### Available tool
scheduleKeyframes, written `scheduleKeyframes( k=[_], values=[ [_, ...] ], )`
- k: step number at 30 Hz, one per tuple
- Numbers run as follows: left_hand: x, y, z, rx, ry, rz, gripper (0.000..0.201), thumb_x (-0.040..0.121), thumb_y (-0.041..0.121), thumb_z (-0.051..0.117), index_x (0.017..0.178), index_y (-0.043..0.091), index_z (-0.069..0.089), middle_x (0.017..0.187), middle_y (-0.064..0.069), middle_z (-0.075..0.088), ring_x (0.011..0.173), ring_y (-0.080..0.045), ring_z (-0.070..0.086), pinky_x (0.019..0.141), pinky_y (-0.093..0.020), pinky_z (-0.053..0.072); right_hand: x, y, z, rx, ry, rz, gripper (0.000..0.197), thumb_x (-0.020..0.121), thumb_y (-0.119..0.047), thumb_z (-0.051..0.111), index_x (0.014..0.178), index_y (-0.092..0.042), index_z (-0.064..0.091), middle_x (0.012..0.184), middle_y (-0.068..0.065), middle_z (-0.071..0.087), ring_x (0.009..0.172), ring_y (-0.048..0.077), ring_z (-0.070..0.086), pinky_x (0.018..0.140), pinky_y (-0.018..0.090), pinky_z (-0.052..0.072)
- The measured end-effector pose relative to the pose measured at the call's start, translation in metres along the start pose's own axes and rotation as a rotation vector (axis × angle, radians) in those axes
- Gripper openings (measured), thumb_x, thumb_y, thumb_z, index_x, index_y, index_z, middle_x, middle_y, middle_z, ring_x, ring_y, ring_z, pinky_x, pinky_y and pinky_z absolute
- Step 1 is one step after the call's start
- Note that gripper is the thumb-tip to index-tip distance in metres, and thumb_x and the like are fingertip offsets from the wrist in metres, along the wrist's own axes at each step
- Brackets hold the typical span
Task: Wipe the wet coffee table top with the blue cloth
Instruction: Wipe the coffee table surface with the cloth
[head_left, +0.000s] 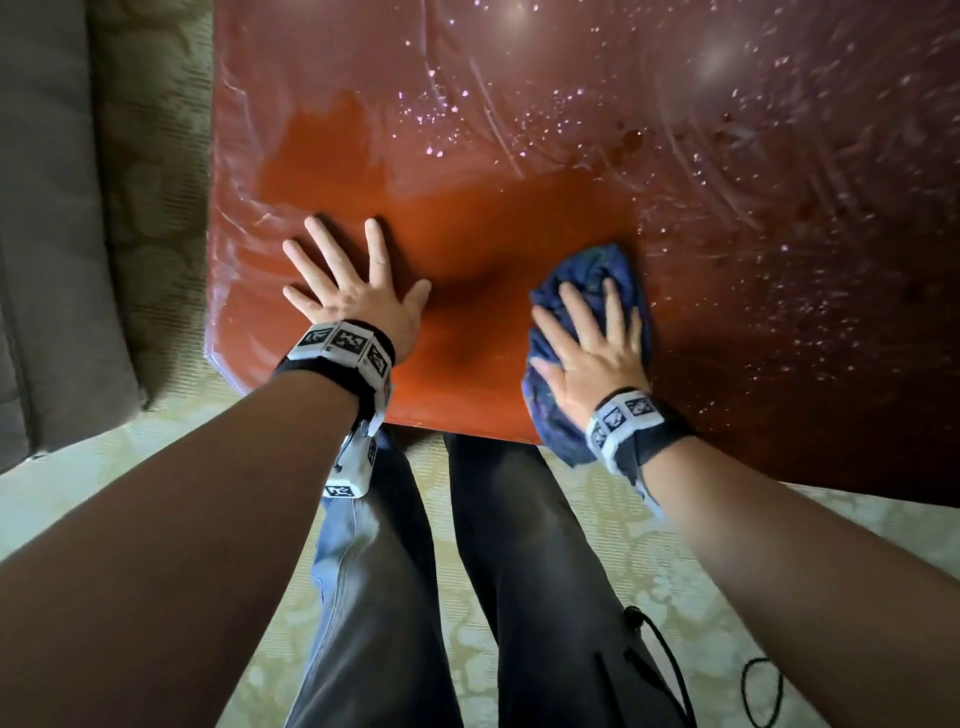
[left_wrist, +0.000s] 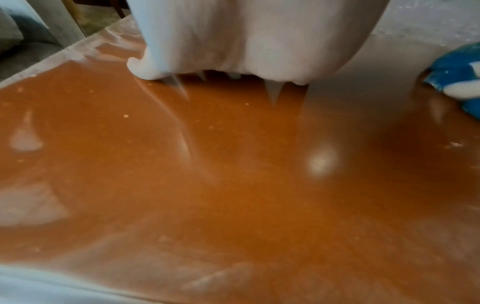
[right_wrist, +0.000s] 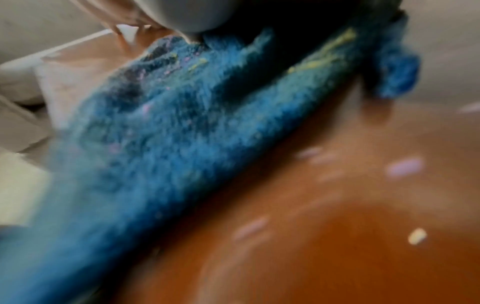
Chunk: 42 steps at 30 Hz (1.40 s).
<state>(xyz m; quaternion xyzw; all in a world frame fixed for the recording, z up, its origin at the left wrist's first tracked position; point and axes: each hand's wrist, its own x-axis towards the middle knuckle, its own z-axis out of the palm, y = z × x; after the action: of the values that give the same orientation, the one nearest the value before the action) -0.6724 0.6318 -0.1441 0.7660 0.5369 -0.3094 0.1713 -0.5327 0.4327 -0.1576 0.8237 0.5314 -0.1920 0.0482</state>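
1. Mid-wipe: my right hand (head_left: 589, 345) presses flat, fingers straight, on the cloth (head_left: 587, 275) at the near table (head_left: 519, 218) edge.
2. My left hand (head_left: 353, 286) lies flat on the table, fingers spread, holding nothing.
3. Next, probably: push the cloth toward the droplets (head_left: 545, 119) farther out.
4. Only the right wrist view shows specks on the cloth.

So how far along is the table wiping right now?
Partly done. The near patch of the coffee table top looks clean. The right hand presses the blue cloth at its edge while the left hand rests flat. Droplets and streaks cover the rest.
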Motion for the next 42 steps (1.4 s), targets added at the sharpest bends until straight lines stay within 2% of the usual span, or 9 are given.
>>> scheduleKeyframes(
  k=[3, 6, 11, 16, 21, 25, 29, 34, 42],
  values=[
    [-0.005, 0.014, 0.002, 0.018, -0.008, 0.011, 0.082, 0.091, 0.070, 0.022, 0.151, 0.031, -0.020, 0.155, -0.022, -0.026, 0.142, -0.047, -0.018, 0.113, -0.064, 0.006, 0.036, 0.027, -0.016, 0.020, 0.056, 0.201, 0.054, 0.087, -0.052, 0.046, 0.137, -0.031, 0.044, 0.151, 0.005, 0.032, 0.137, 0.046, 0.021, 0.101, 0.068, 0.026],
    [-0.005, 0.018, 0.005, 0.030, -0.006, 0.008, 0.082, 0.091, 0.071, 0.020, 0.150, 0.032, -0.022, 0.155, -0.021, -0.027, 0.142, -0.046, -0.019, 0.113, -0.064, 0.005, 0.074, 0.010, -0.023, 0.070, 0.051, 0.403, 0.061, 0.090, -0.057, 0.039, 0.146, -0.035, 0.027, 0.158, 0.003, 0.012, 0.141, 0.044, 0.003, 0.107, 0.066, 0.011],
    [-0.005, 0.016, 0.008, 0.019, 0.014, 0.000, 0.082, 0.091, 0.072, 0.022, 0.150, 0.033, -0.020, 0.156, -0.020, -0.025, 0.143, -0.045, -0.018, 0.113, -0.064, 0.005, 0.053, -0.044, -0.002, 0.074, 0.107, 0.212, 0.058, 0.084, -0.054, 0.048, 0.138, -0.033, 0.043, 0.152, 0.004, 0.030, 0.138, 0.046, 0.017, 0.104, 0.067, 0.017],
    [-0.005, 0.015, 0.008, 0.019, 0.012, 0.012, 0.083, 0.091, 0.071, 0.023, 0.150, 0.033, -0.020, 0.156, -0.022, -0.025, 0.143, -0.045, -0.018, 0.113, -0.064, 0.006, -0.004, -0.027, 0.010, 0.048, 0.030, 0.087, 0.053, 0.086, -0.049, 0.049, 0.136, -0.032, 0.046, 0.151, 0.001, 0.033, 0.139, 0.042, 0.018, 0.102, 0.066, 0.026],
    [-0.009, 0.019, 0.010, 0.055, 0.018, 0.071, 0.080, 0.093, 0.067, 0.026, 0.151, 0.032, -0.018, 0.155, -0.021, -0.026, 0.142, -0.047, -0.018, 0.114, -0.064, 0.006, -0.009, 0.028, -0.001, 0.068, -0.014, 0.380, 0.055, 0.088, -0.053, 0.040, 0.139, -0.032, 0.042, 0.153, 0.004, 0.028, 0.138, 0.044, 0.017, 0.103, 0.066, 0.024],
    [-0.025, 0.026, 0.022, 0.112, 0.008, 0.227, 0.078, 0.094, 0.065, 0.025, 0.151, 0.033, -0.017, 0.156, -0.020, -0.026, 0.142, -0.047, -0.018, 0.113, -0.065, 0.005, 0.040, 0.012, -0.016, 0.136, -0.041, 0.603, 0.062, 0.093, -0.057, 0.033, 0.148, -0.037, 0.015, 0.159, 0.000, 0.000, 0.142, 0.041, -0.007, 0.109, 0.064, 0.009],
    [-0.029, 0.025, 0.029, 0.119, 0.033, 0.262, 0.075, 0.095, 0.065, 0.025, 0.152, 0.035, -0.014, 0.157, -0.018, -0.025, 0.143, -0.046, -0.018, 0.112, -0.065, 0.004, 0.036, -0.028, -0.005, 0.129, 0.017, 0.426, 0.059, 0.090, -0.055, 0.039, 0.145, -0.036, 0.028, 0.158, 0.003, 0.013, 0.141, 0.044, 0.003, 0.107, 0.065, 0.011],
    [-0.030, 0.028, 0.028, 0.132, 0.037, 0.250, 0.075, 0.095, 0.063, 0.026, 0.151, 0.035, -0.015, 0.156, -0.018, -0.026, 0.143, -0.045, -0.019, 0.112, -0.064, 0.005, -0.038, -0.026, 0.016, 0.091, -0.057, 0.233, 0.055, 0.086, -0.051, 0.043, 0.137, -0.031, 0.043, 0.153, 0.003, 0.029, 0.139, 0.043, 0.016, 0.102, 0.068, 0.025],
    [-0.041, 0.046, 0.036, 0.097, 0.009, 0.281, 0.074, 0.097, 0.060, 0.029, 0.151, 0.035, -0.015, 0.155, -0.019, -0.028, 0.142, -0.046, -0.020, 0.112, -0.065, 0.003, 0.010, 0.030, -0.012, 0.137, -0.089, 0.636, 0.062, 0.093, -0.057, 0.031, 0.148, -0.038, 0.011, 0.159, -0.002, -0.004, 0.142, 0.040, -0.009, 0.111, 0.062, 0.008]
  ],
)
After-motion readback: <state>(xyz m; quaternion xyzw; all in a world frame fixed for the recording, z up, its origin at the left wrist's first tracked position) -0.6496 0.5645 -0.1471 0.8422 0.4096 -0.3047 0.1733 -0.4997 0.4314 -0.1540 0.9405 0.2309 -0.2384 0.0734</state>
